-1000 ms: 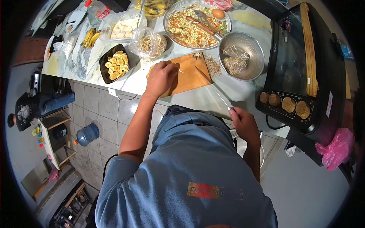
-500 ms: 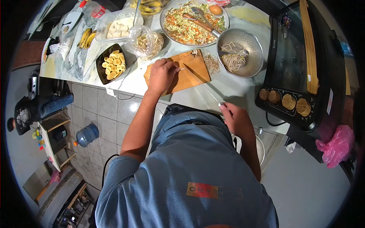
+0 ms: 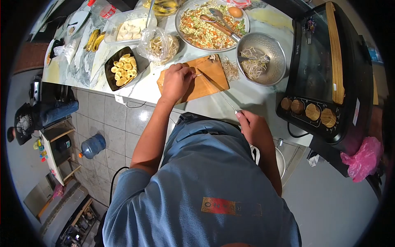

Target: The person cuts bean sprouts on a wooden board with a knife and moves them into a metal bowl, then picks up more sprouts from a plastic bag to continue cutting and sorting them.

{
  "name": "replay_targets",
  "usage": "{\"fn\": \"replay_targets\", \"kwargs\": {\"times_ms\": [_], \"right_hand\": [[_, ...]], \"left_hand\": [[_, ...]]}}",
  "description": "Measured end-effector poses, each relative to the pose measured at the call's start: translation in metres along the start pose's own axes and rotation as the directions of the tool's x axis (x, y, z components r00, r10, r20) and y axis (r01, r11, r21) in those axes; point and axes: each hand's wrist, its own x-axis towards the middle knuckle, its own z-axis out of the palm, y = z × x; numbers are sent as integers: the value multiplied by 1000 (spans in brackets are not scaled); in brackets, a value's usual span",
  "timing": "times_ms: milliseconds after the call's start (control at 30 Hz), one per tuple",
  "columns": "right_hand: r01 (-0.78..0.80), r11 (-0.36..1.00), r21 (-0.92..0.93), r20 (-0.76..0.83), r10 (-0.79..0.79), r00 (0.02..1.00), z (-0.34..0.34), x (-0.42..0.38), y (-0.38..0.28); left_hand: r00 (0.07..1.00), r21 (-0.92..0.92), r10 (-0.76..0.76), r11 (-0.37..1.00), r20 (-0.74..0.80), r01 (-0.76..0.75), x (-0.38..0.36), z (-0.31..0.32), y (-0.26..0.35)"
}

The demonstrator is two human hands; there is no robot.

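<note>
My right hand (image 3: 256, 126) is wrapped round the handle of a long thin knife (image 3: 221, 93). The blade slants up and left over the wooden cutting board (image 3: 207, 87), its tip close to the fingers of my left hand. Over the board's left half, my left hand (image 3: 177, 81) has its fingers pinched together on a small pale piece of food (image 3: 198, 75), too small to name. A few brownish scraps (image 3: 213, 57) lie at the board's top edge. Beside its right edge is a small heap of thin root-like trimmings (image 3: 229, 68) on the counter.
Bean sprouts and a utensil sit in a metal bowl (image 3: 281, 61). Behind is a tray (image 3: 180, 31) of chopped vegetables with an egg (image 3: 235, 12). A bag of sprouts (image 3: 161, 47) and a dark bowl (image 3: 109, 76) of sliced bananas stand left; an oven (image 3: 314, 66) stands right.
Both hands and the knife hold nearly the same pose over the board. The whole view has shifted very slightly.
</note>
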Motion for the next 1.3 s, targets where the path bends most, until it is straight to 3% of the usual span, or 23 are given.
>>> {"fn": "replay_targets", "kwargs": {"times_ms": [200,400,667,800,867,967,1200,1267,1300], "right_hand": [[-33,999,-37,6,33,999,1,0,-7],[39,977,-209,-40,-48,998,3,-1,-8],[-169,983,-66,-142,159,977,-11,-17,-3],[-188,982,7,-168,186,968,-16,-28,6],[-201,979,23,-147,202,968,-18,-33,4],[-91,995,49,-182,98,978,-13,-39,19],[-99,994,55,-176,108,978,-11,-47,18],[-66,997,49,-230,76,970,-9,-47,20],[-57,998,34,-221,63,973,-10,-46,21]], "left_hand": [[1000,3,16,1000,-2,-16,1,-1,1],[1000,0,13,1000,17,-13,2,-2,0],[1000,-14,2,1000,29,-2,7,-11,11],[998,-69,59,996,7,-58,28,-13,27],[985,-124,170,977,-16,-171,44,-10,37],[969,-150,248,958,10,-244,67,-4,68],[904,-188,425,893,51,-409,105,32,103],[905,-225,421,889,60,-399,106,30,105],[932,-258,354,910,81,-324,104,23,106]]}}
